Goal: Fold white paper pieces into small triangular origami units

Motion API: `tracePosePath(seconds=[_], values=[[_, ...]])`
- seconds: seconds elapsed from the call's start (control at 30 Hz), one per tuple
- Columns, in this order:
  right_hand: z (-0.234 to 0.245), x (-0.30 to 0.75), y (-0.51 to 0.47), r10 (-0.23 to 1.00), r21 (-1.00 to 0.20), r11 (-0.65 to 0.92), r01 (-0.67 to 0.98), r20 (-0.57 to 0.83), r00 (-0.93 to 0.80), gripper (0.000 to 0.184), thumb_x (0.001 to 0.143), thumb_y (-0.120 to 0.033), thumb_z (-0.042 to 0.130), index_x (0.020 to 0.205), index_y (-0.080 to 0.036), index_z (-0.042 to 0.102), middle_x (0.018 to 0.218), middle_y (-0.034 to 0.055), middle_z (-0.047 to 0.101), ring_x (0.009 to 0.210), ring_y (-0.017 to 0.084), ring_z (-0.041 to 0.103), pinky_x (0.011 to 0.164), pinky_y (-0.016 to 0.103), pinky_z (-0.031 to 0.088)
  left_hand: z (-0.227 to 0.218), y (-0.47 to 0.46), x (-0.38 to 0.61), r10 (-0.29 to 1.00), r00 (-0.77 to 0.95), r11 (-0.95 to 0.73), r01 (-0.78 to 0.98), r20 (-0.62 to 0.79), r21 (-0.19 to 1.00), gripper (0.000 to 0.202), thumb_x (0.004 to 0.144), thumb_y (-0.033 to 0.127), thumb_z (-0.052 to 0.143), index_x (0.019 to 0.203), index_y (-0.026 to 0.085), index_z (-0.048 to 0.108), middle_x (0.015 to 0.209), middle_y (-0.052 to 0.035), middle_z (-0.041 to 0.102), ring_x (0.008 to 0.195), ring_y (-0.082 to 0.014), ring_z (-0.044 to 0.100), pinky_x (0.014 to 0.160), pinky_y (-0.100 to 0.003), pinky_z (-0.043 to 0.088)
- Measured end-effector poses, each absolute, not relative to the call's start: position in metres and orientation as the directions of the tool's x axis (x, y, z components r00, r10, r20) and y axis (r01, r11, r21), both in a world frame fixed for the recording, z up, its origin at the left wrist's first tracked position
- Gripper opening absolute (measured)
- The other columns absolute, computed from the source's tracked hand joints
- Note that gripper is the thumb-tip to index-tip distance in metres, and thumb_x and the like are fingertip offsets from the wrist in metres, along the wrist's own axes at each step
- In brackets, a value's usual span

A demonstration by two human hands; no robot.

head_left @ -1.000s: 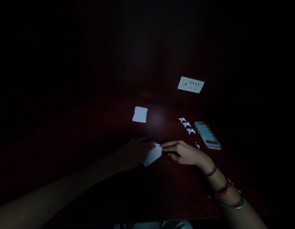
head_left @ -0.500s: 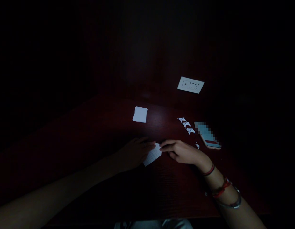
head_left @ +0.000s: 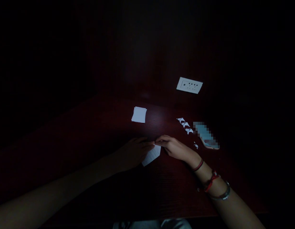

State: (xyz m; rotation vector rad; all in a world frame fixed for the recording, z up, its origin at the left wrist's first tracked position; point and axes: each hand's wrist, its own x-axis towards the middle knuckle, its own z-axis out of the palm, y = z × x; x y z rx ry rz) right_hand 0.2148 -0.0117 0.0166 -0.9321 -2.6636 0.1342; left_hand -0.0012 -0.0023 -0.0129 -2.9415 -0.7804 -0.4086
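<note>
A lined white sheet of paper (head_left: 152,156), with an angled, folded-looking edge at its right, lies on the dark red table under both hands. My left hand (head_left: 134,154) is in shadow over the paper's left part, its fingers gripping it near the top edge. From the right, my right hand (head_left: 173,147) meets it there, with thumb and forefinger pinched at the paper's top corner. The two hands' fingertips touch or nearly touch. Part of the sheet is hidden beneath the left hand.
A small stack of white paper squares (head_left: 139,114) lies farther back. Folded paper pieces (head_left: 185,125) sit in a row to the right, with paper scraps (head_left: 196,145) and a phone (head_left: 207,135) beside them. A socket plate (head_left: 190,85) is on the wall. The surroundings are very dark.
My right hand has moved left along the paper's top edge, closer to the left fingertips. My left hand stays nearly in place. The whole view has shifted slightly.
</note>
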Motion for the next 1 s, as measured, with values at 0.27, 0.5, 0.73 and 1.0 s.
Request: tracePosePath(seconds=[0.27, 0.5, 0.73, 1.0], values=[[0.02, 0.213, -0.011, 0.641, -0.117, 0.766, 0.632, 0.214, -0.737, 0.031, 0.077, -0.002, 0.039, 0.098, -0.013, 0.058, 0.096, 0.0084, 0.056, 0.09, 0.015, 0.05, 0.081, 0.027, 0.042, -0.021, 0.0, 0.0, 0.508, 0.809, -0.844, 0.536, 0.296, -0.016, 0.04, 0.082, 0.018, 0.036, 0.121, 0.027, 0.035, 0.127, 0.0041, 0.039, 0.115, -0.0216, 0.031, 0.09, -0.038, 0.027], [0.022, 0.223, -0.011, 0.646, -0.09, 0.762, 0.641, 0.184, -0.741, 0.034, 0.074, -0.002, 0.041, 0.099, -0.017, 0.059, 0.095, 0.0055, 0.058, 0.09, 0.014, 0.051, 0.081, 0.027, 0.041, -0.021, -0.001, -0.002, 0.524, 0.794, -0.83, 0.557, 0.308, -0.022, 0.042, 0.082, 0.019, 0.038, 0.122, 0.03, 0.034, 0.127, 0.005, 0.039, 0.114, -0.0212, 0.033, 0.09, -0.037, 0.025], [0.027, 0.229, -0.014, 0.642, -0.049, 0.763, 0.645, 0.168, -0.748, 0.036, 0.075, -0.005, 0.043, 0.103, -0.022, 0.057, 0.092, 0.0029, 0.059, 0.086, 0.014, 0.052, 0.082, 0.03, 0.039, -0.014, -0.006, -0.003, 0.538, 0.789, -0.827, 0.563, 0.297, 0.003, 0.044, 0.081, 0.017, 0.037, 0.123, 0.03, 0.033, 0.126, 0.0047, 0.039, 0.112, -0.0208, 0.034, 0.089, -0.037, 0.026], [0.025, 0.219, -0.017, 0.746, -0.217, 0.662, 0.717, 0.284, -0.603, 0.023, 0.081, -0.018, 0.043, 0.101, -0.015, 0.055, 0.092, 0.0063, 0.055, 0.087, 0.015, 0.051, 0.078, 0.029, 0.04, -0.005, -0.008, 0.001, 0.519, 0.79, -0.845, 0.533, 0.327, 0.054, 0.034, 0.082, 0.02, 0.037, 0.114, 0.025, 0.044, 0.118, 0.0004, 0.046, 0.111, -0.0204, 0.034, 0.091, -0.037, 0.025]])
